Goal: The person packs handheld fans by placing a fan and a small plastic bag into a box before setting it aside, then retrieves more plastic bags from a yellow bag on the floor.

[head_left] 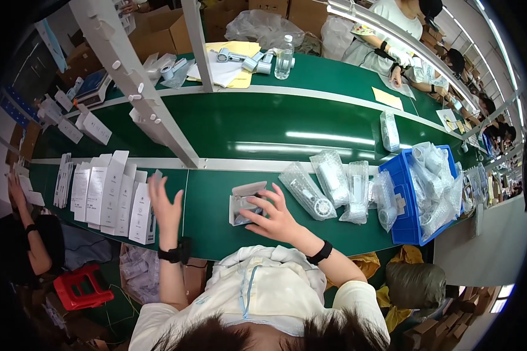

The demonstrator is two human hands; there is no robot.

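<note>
Dark hair (pixel 205 336) fringes the bottom edge, closest to us, with our white shirt (pixel 269 281) just beyond it. Over at far left, a co-worker's hand (pixel 16 190) is up beside some pale cartons, and a red plastic stool (pixel 83 286) sits below the bench. Along we go: a row of tall, narrow white cardboard cartons (pixel 108 190) stands upright on the glossy green tabletop (pixel 211 234). Right at the end of that row, our left hand (pixel 167 205) is raised, thumb well away from the fingers, wide and with nothing seen in its grasp. Centre bench now, and it's the small open white carton (pixel 247 190), flap up, something greyish inside it. Our right hand (pixel 275 219) reaches over it, fingers fanned wide; whether the fingertips touch the carton, we can't tell. Further right, clear bubble-wrapped packages (pixel 307 190) lie side by side, pale items inside, one showing a round grille. Last up, a blue plastic crate (pixel 413 219), heaped with more bubble-wrapped pieces.
</note>
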